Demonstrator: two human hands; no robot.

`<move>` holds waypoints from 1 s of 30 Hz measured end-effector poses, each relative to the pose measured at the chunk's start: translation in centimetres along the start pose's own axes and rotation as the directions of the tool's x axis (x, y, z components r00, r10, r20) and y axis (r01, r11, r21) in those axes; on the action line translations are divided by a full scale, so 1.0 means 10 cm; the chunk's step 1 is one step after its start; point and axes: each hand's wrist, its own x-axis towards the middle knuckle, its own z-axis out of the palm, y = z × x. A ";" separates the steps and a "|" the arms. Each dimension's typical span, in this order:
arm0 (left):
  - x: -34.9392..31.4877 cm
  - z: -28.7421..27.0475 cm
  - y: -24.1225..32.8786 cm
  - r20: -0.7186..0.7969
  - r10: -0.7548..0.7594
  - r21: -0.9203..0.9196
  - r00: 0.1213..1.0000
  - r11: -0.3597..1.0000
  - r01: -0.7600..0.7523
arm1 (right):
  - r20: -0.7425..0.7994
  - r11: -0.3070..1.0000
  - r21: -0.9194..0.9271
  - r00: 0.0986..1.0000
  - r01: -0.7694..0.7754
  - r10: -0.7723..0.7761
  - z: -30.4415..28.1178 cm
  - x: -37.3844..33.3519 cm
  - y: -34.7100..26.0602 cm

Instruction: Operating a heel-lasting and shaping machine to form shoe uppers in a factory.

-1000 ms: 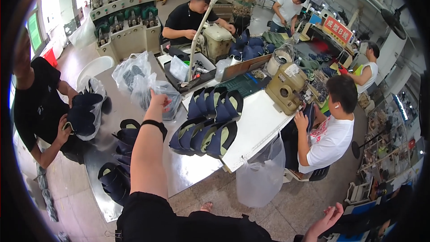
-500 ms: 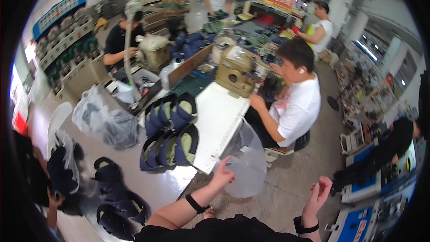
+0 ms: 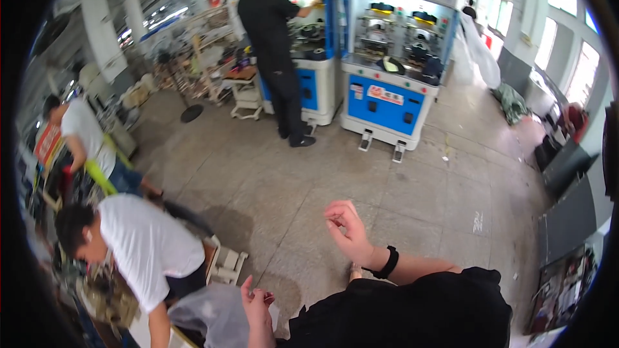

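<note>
My left hand [image 3: 258,306] is low in the picture, beside a translucent plastic bag [image 3: 216,316]. Its index finger points up, the other fingers bend loosely, and nothing shows in it. Above the concrete floor, my right hand [image 3: 350,232] reaches in from the right with a black band on the wrist. Its fingers curve loosely toward the thumb, and I see no object in it. Whether my left hand touches the bag I cannot tell.
At lower left a seated person [image 3: 145,245] in a white shirt leans over a bench. A person in black [image 3: 274,51] stands at one of two blue-and-white machines [image 3: 380,109]. A floor fan [image 3: 191,113] stands left; dark panels [image 3: 567,219] line the right.
My view has swung right, from the bench with navy shoe uppers toward the machines and floor. The bench and seated person now lie at lower left. Both hands still appear to hold nothing.
</note>
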 end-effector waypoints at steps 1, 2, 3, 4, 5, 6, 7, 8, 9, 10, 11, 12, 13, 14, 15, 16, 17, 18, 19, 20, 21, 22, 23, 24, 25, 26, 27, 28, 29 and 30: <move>0.15 0.29 0.00 0.069 -0.011 0.030 0.998 1.000 0.009 | -0.079 0.999 -0.020 0.997 -0.026 0.024 -0.26 0.08 0.10; 0.29 0.60 -0.01 0.134 -0.023 0.057 0.991 0.998 0.015 | -0.155 0.998 -0.036 0.987 -0.052 0.046 -0.52 0.18 0.19; 0.39 0.90 -0.01 0.148 -0.027 0.075 0.989 0.997 0.016 | -0.177 0.998 -0.036 0.983 -0.056 0.049 -0.76 0.29 0.30; 0.45 1.22 0.00 0.208 -0.063 0.105 0.976 0.994 0.041 | -0.260 0.994 -0.093 0.965 -0.060 0.034 -1.01 0.35 0.39; 0.52 1.55 0.01 0.266 -0.100 0.136 0.959 0.989 0.066 | -0.338 0.986 -0.151 0.941 -0.069 0.014 -1.26 0.41 0.47; 0.57 1.85 0.01 0.276 -0.114 0.157 0.955 0.985 0.072 | -0.359 0.985 -0.152 0.933 -0.083 0.023 -1.49 0.45 0.53; 0.66 2.14 0.00 0.340 -0.149 0.202 0.928 0.976 0.082 | -0.420 0.990 -0.082 0.905 -0.114 0.069 -1.71 0.52 0.60; 0.74 2.41 -0.03 0.402 -0.185 0.245 0.897 0.965 0.090 | -0.475 0.990 -0.011 0.872 -0.139 0.117 -1.92 0.59 0.67; 0.83 2.67 -0.06 0.454 -0.192 0.264 0.870 0.962 0.074 | -0.494 0.983 -0.073 0.863 -0.169 0.111 -2.16 0.65 0.74; 0.91 2.93 -0.08 0.460 -0.202 0.271 0.865 0.959 0.080 | -0.502 0.981 -0.079 0.857 -0.176 0.114 -2.36 0.70 0.82; 1.00 3.18 -0.10 0.487 -0.216 0.308 0.846 0.949 0.064 | -0.539 0.979 -0.064 0.832 -0.196 0.131 -2.54 0.75 0.89; 1.09 3.40 -0.11 0.514 -0.233 0.347 0.826 0.937 0.048 | -0.576 0.975 -0.049 0.804 -0.216 0.149 -2.69 0.78 0.98; 1.18 3.61 -0.13 0.517 -0.244 0.354 0.820 0.934 0.055 | -0.597 0.974 -0.055 0.789 -0.219 0.144 -2.81 0.82 1.08; 1.28 3.81 -0.14 0.535 -0.259 0.377 0.805 0.925 0.047 | -0.603 0.972 -0.058 0.784 -0.229 0.148 -2.91 0.87 1.16; 1.41 4.00 -0.15 0.553 -0.274 0.401 0.787 0.915 0.037 | -0.632 0.968 -0.047 0.758 -0.248 0.163 -2.97 0.93 1.25; 1.55 4.18 -0.17 0.555 -0.284 0.409 0.782 0.912 0.042 | -0.659 0.963 -0.035 0.731 -0.265 0.177 -3.04 1.02 1.34; 1.70 4.37 -0.18 0.578 -0.264 0.440 0.772 0.898 -0.022 | -0.665 0.961 -0.037 0.724 -0.273 0.180 -3.09 1.14 1.43; 1.87 4.55 -0.19 0.602 -0.247 0.469 0.759 0.879 -0.087 | -0.680 0.960 -0.017 0.707 -0.278 0.193 -3.14 1.26 1.53; 2.05 4.75 -0.18 0.605 -0.257 0.476 0.754 0.875 -0.084 | -0.695 0.959 0.001 0.690 -0.283 0.204 -3.19 1.39 1.64; 2.26 4.97 -0.16 0.613 -0.212 0.482 0.761 0.864 -0.147 | -0.702 0.957 0.000 0.682 -0.289 0.206 -3.26 1.53 1.75; 2.47 5.18 -0.14 0.622 -0.168 0.488 0.765 0.847 -0.211 | -0.706 0.957 0.003 0.677 -0.289 0.206 -3.33 1.68 1.86; 2.71 5.41 -0.12 0.628 -0.179 0.494 0.758 0.844 -0.209 | -0.710 0.958 0.004 0.673 -0.288 0.206 -3.39 1.85 1.98; 2.97 5.64 -0.10 0.668 -0.072 0.454 0.741 0.828 -0.329 | -0.718 0.956 0.004 0.664 -0.293 0.207 -3.47 2.04 2.10; 3.23 5.90 -0.08 0.708 0.032 0.407 0.705 0.798 -0.445 | -0.735 0.957 -0.013 0.652 -0.291 0.188 -3.57 2.24 2.20; 3.48 6.16 -0.07 0.718 0.020 0.408 0.696 0.798 -0.444 | -0.751 0.957 -0.031 0.638 -0.290 0.170 -3.66 2.44 2.29; 3.75 6.44 -0.03 0.755 0.140 0.370 0.641 0.716 -0.593 | -0.760 0.956 -0.034 0.628 -0.292 0.164 -3.76 2.65 2.40; 4.00 6.73 0.03 0.787 0.249 0.324 0.564 0.611 -0.722 | -0.791 0.951 -0.020 0.587 -0.308 0.173 -3.87 2.85 2.50; 4.20 7.02 0.11 0.794 0.236 0.324 0.559 0.615 -0.719 | -0.817 0.945 -0.004 0.546 -0.328 0.186 -3.96 3.04 2.57; 4.41 7.35 0.19 0.823 0.315 0.267 0.473 0.520 -0.811 | -0.830 0.946 0.020 0.523 -0.323 0.196 -4.05 3.26 2.62; 4.56 7.70 0.25 0.843 0.383 0.206 0.378 0.418 -0.884 | -0.835 0.942 0.016 0.514 -0.335 0.197 -4.14 3.46 2.65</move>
